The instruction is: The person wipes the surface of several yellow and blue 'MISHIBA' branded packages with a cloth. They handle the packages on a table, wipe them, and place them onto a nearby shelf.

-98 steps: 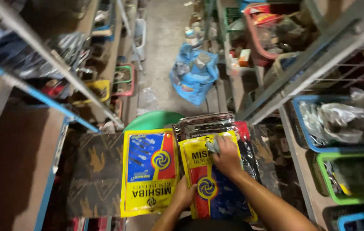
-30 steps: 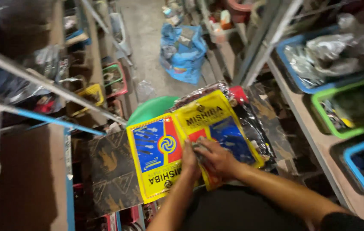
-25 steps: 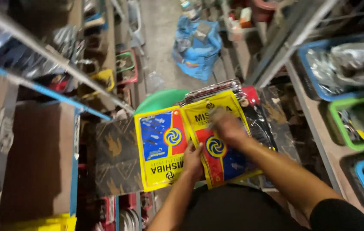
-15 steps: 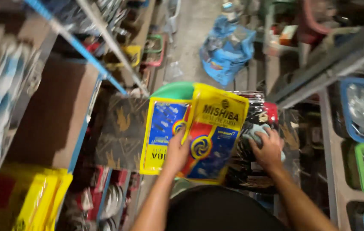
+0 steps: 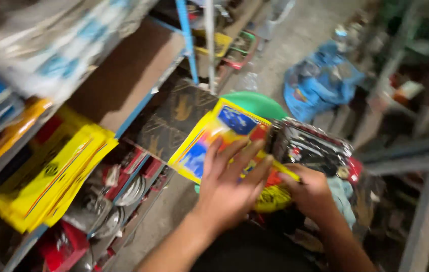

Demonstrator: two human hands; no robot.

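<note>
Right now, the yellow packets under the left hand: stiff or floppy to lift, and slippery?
Likely floppy: the yellow packets are thin flat pouches, and the left hand lies spread across them. Probably slippery too, since the film looks glossy and they are stacked loosely. Seemingly light for their size, though the blur hides the contents. The right hand grips their near edge.

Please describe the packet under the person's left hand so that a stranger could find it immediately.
Look in the aisle between the shelves, in front of the round green lid. The left hand lies spread on a flat yellow packet with blue and red panels. The dark glossy packets to its right have no yellow.
</note>
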